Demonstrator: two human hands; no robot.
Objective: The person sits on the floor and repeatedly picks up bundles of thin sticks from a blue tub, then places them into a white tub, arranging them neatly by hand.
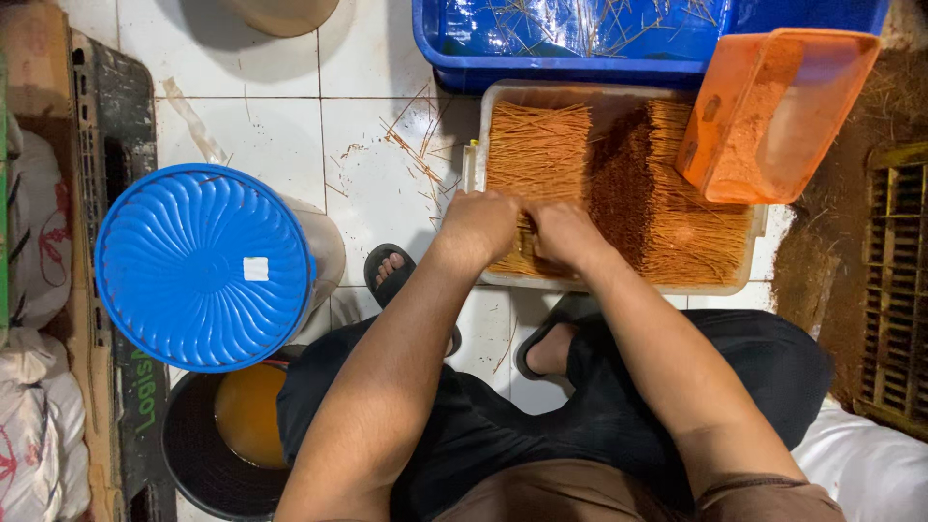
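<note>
Person sits low on the white tiled floor (pixel 280 126), both hands down in the near edge of a shallow pale tray (pixel 619 286) at 12 o'clock from the lap. Left hand (pixel 478 224) is curled over a bundle of thin sticks (pixel 538 150), knuckles up, grasping or pressing them (fingertips hidden, so how tight I cannot tell). Right hand (pixel 564 235) sits just beside it, touching, closed down on the same bundle at the tray's near rim.

Progress, as a judgement: the tray is well filled. The left part holds paler orange-tan sticks, the middle a darker reddish-brown band (pixel 619 174), the right a lighter heap (pixel 691 227), all lying roughly parallel. So much of the stock looks coated with powder, and the left batch under the hands looks like the part being worked.

An orange plastic tub (pixel 773 111), dusted with powder, rests tilted on the tray's far right corner at 1 o'clock. Behind, at 12, a blue crate (pixel 580 60) holds scattered bare sticks (apparently unprocessed). Stray sticks (pixel 411 155) lie on the tiles at 11 o'clock.

At 9 o'clock a round blue lid (pixel 203 266) covers a container; below it a black bucket (pixel 198 464) holds orange-brown liquid. Brown powder spreads on the floor at 3 o'clock.
</note>
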